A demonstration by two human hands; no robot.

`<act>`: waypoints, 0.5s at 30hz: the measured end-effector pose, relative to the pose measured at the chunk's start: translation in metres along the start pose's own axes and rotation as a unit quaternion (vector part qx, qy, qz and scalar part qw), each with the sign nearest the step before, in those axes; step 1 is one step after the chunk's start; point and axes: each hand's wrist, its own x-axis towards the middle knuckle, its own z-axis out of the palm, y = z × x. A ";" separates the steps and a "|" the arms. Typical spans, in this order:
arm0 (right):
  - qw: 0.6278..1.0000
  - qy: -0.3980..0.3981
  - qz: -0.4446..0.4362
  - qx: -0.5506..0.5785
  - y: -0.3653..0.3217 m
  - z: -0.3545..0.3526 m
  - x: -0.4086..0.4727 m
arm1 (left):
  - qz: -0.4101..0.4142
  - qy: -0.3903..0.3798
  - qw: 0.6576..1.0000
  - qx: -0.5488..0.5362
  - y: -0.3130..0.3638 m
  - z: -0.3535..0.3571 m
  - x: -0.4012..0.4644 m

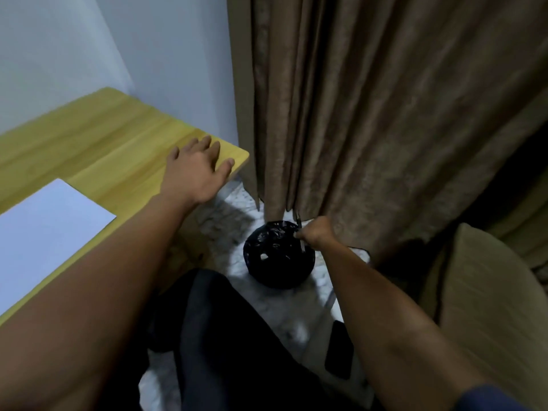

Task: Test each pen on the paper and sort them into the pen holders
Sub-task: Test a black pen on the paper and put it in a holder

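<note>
My right hand (315, 232) grips a thin pen (301, 237), held upright over the rim of a bin lined with a black bag (277, 258) on the floor. Only the pen's two ends show beyond my fist. My left hand (198, 169) lies flat with fingers spread on the right corner of the wooden table (98, 137). A white sheet of paper (44, 232) lies on the table at the left. No pen holders are in view.
A brown curtain (370, 114) hangs just behind the bin. A beige chair (486, 307) stands at the right, with a dark phone (339, 351) lying near it. My dark-trousered legs fill the bottom centre over a pale marbled floor.
</note>
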 end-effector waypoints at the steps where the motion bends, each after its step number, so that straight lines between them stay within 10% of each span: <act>1: 1.000 0.013 -0.003 -0.002 -0.007 -0.001 -0.005 | 0.003 0.005 1.000 0.002 -0.001 0.002 0.001; 15: 0.991 0.097 -0.088 0.001 -0.076 -0.045 -0.044 | 0.009 0.021 1.000 0.002 -0.002 0.001 -0.001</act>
